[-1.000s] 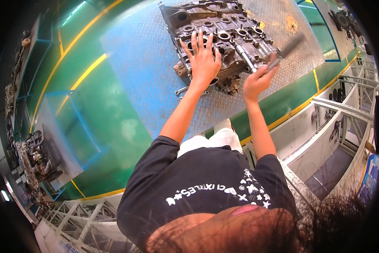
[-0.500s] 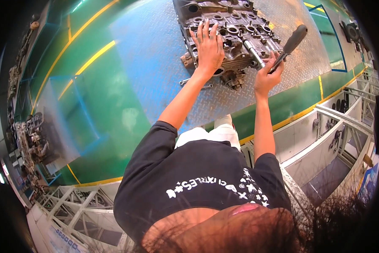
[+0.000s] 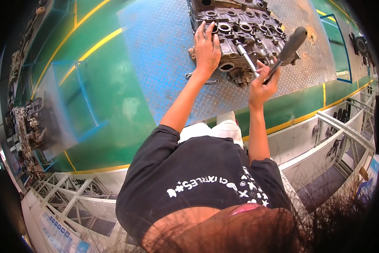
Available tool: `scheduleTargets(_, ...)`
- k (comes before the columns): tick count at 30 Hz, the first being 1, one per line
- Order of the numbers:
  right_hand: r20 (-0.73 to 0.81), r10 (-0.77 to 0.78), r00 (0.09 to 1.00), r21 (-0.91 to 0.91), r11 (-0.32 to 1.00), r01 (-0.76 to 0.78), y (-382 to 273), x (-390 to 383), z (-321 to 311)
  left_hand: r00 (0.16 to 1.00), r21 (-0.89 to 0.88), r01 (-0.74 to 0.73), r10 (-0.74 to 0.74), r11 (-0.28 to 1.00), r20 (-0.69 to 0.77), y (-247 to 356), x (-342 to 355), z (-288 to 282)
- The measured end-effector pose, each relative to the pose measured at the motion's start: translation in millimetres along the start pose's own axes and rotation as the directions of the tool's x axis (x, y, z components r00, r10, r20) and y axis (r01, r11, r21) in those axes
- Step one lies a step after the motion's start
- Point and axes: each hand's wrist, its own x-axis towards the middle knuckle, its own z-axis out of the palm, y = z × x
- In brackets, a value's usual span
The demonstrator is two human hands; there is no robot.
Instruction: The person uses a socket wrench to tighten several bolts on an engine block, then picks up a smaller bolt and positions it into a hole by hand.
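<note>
A grey metal engine cylinder head (image 3: 233, 49) with several round openings lies in front of me. My left hand (image 3: 207, 50) rests on its left part, fingers spread, holding nothing. My right hand (image 3: 264, 84) is closed around the head end of a ratchet wrench (image 3: 294, 44), whose dark handle sticks up to the right. From that hand a chrome extension bar (image 3: 246, 57) slants away to the left, its far end down among the parts of the cylinder head. What its tip sits on is too small to tell.
The cylinder head lies on a diamond-pattern metal plate (image 3: 155, 55), worn blue to bare metal. A small spanner (image 3: 210, 82) lies by its near left edge. Green floor (image 3: 113, 84) with yellow lines surrounds the plate. White metal frames (image 3: 307, 147) stand behind me; engine parts (image 3: 31, 126) sit far left.
My right hand has moved left with the ratchet wrench, and the bar's tip is now farther left on the cylinder head. My left hand stays on the cylinder head; the whole view has shifted slightly.
</note>
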Motion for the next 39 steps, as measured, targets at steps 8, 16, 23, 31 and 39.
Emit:
scheduleTargets(8, 0.050, -0.297, 0.954, -0.114, 0.947, 0.301, 33, -30, 20, 0.999, -0.038, 0.019, -0.021, 0.999, -0.050, 2, -2, 3)
scheduleTargets(16, -0.263, 0.072, 0.962, 0.190, 0.982, -0.021, 12, -18, 64, 0.998, -0.029, 0.050, -0.051, 0.998, -0.038, 3, -1, 1)
scheduleTargets(23, -0.309, 0.064, 0.949, 0.050, 0.997, -0.051, 11, -6, 48, 0.999, -0.026, 0.036, -0.037, 0.999, -0.039, 3, -3, 2)
scheduleTargets(31, -0.044, -0.217, 0.975, -0.151, 0.966, 0.208, 8, -11, 42, 0.998, -0.090, 0.049, -0.053, 0.995, -0.036, 4, -3, 3)
scheduleTargets(39, 0.576, -0.647, 0.500, -0.030, 0.594, 0.804, 14, 33, 12, 1.000, -0.118, 0.025, -0.027, 0.993, -0.014, 1, -5, 8)
